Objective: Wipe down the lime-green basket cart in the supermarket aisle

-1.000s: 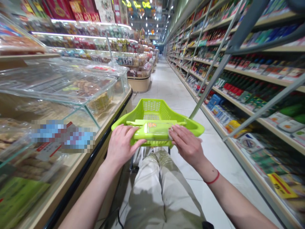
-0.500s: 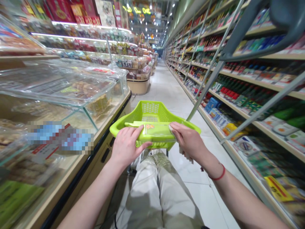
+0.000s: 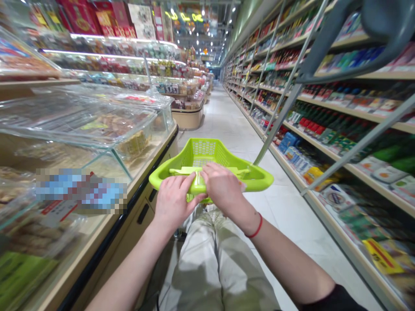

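A lime-green shopping cart (image 3: 158, 178) stands right in front of my legs, its handle towards me. My left hand (image 3: 173, 196) is closed around the left part of the handle, fingers over the top and thumb low on the near side. Beside it, my right hand (image 3: 223, 183) lies bent over the middle of the handle, close to the left fingertips. The crumpled white tissue in it is almost wholly hidden under the palm. A clear cover with a small print sits on the handle, mostly behind the right hand. A red cord circles my right wrist.
Glass-lidded food bins (image 3: 129, 138) line the left side, with a price sign (image 3: 61, 211) on them. Stocked shelves (image 3: 343, 160) run along the right. A slanted metal pole (image 3: 279, 123) with a grey plastic part (image 3: 333, 52) rises at right. Pale floor tiles (image 3: 215, 108) lead ahead.
My right hand has slid leftwards along the handle, from its right end to the middle beside my left hand. The tissue that hung below it is now hidden. My left hand stays put.
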